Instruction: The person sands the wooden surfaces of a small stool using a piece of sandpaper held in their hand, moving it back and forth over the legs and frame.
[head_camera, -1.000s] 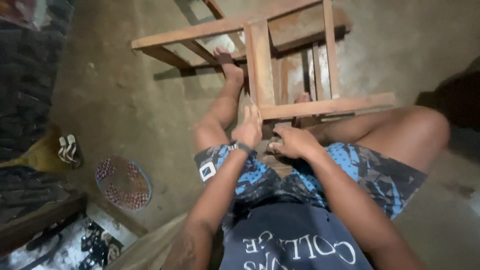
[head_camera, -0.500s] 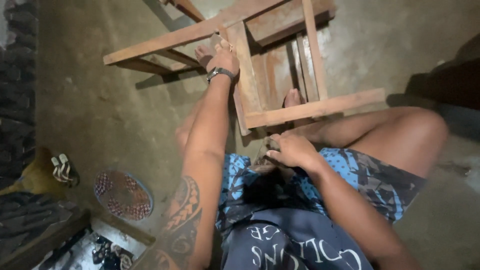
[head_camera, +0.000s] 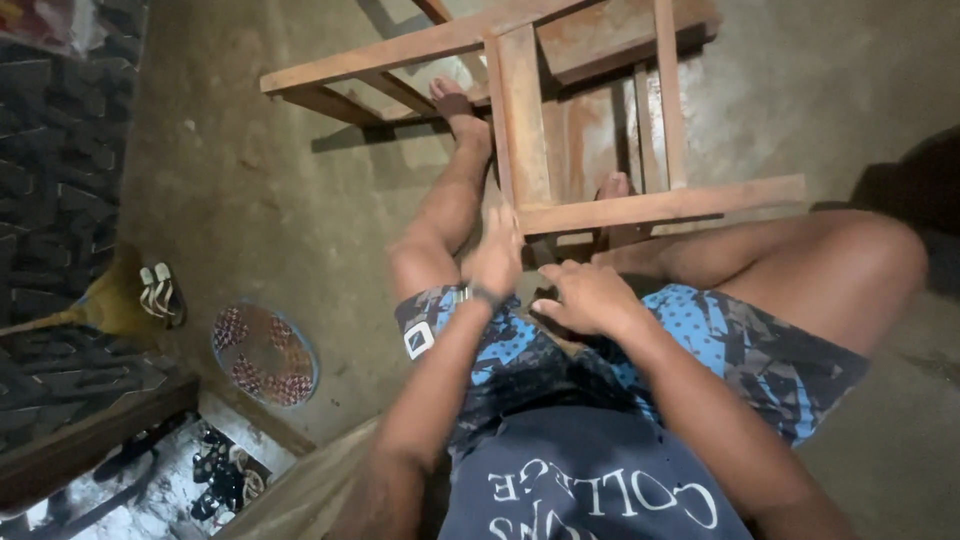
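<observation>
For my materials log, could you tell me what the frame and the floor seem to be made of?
Frame: wood, apparently unpainted, reddish-brown, with visible grain and worn patches. Floor: probably bare concrete or cement, grey, matt, mottled with stains. The left hand touches the frame.

floor: bare concrete (head_camera: 250, 200) | round patterned mat (head_camera: 265, 355) | dark brick wall (head_camera: 50, 150) | light: dim

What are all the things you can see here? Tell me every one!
brown wooden chair frame: one, lying tipped on the floor, ahead of the person
round woven mat: one, red and white checks, floor at left
pair of sandals: one pair, white and dark, far left
grey concrete floor: under everything
blue patterned shorts: one, on the person
feet: two, bare, resting against the frame
left hand: at the frame's near corner
right hand: over the lap
</observation>
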